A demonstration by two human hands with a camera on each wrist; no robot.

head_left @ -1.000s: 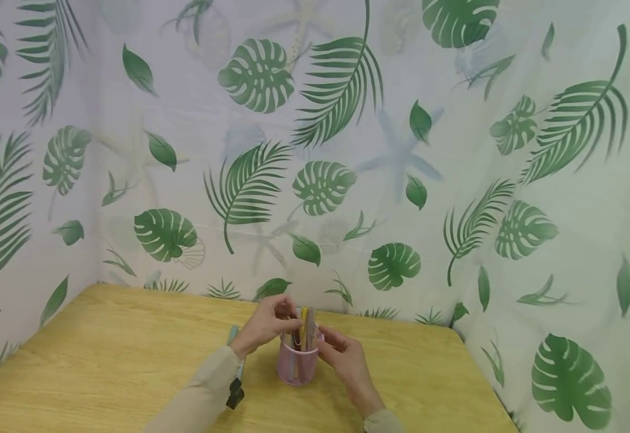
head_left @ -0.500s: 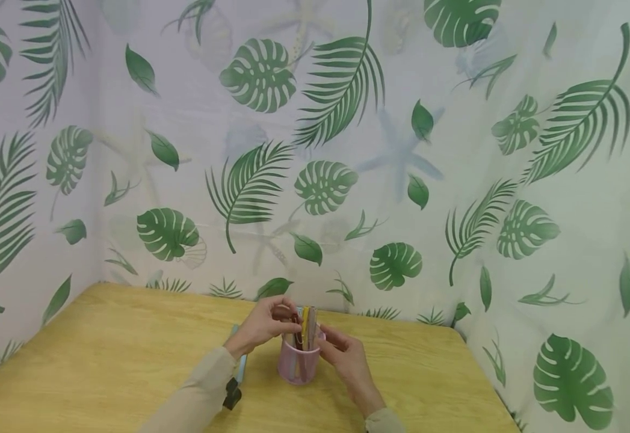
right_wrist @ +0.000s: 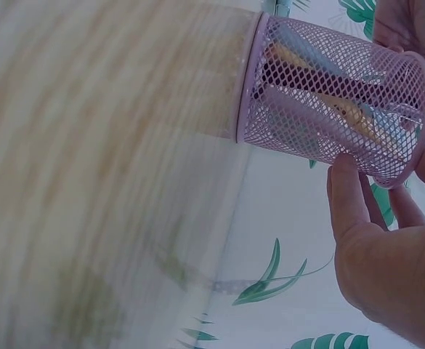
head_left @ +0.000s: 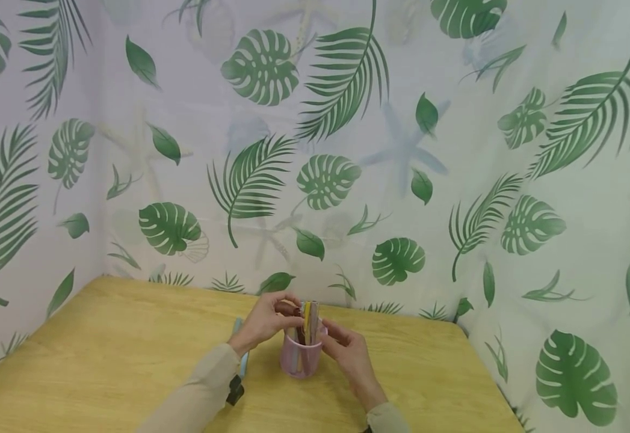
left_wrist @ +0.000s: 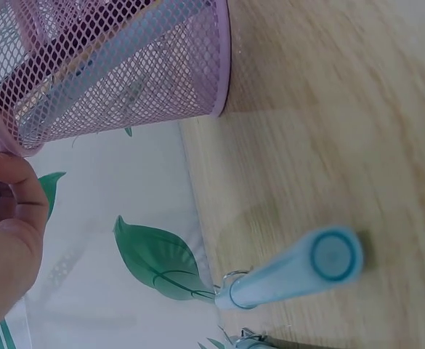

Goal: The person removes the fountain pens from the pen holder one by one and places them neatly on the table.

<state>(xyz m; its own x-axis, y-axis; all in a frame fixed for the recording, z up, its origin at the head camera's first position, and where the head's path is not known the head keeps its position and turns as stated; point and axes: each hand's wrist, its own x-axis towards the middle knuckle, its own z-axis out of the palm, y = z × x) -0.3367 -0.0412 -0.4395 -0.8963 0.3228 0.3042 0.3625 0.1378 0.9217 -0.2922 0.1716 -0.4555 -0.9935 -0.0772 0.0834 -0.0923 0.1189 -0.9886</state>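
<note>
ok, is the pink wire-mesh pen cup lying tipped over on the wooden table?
No, the pink wire-mesh pen cup stands upright on the wooden table, pens sticking up from it.

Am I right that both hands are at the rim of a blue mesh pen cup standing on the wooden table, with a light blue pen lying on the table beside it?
Not quite: the mesh pen cup is pink, not blue, as the head view and both wrist views show. The rest holds: the left hand and right hand are at its rim, it stands on the wooden table, and a light blue pen lies beside it.
</note>
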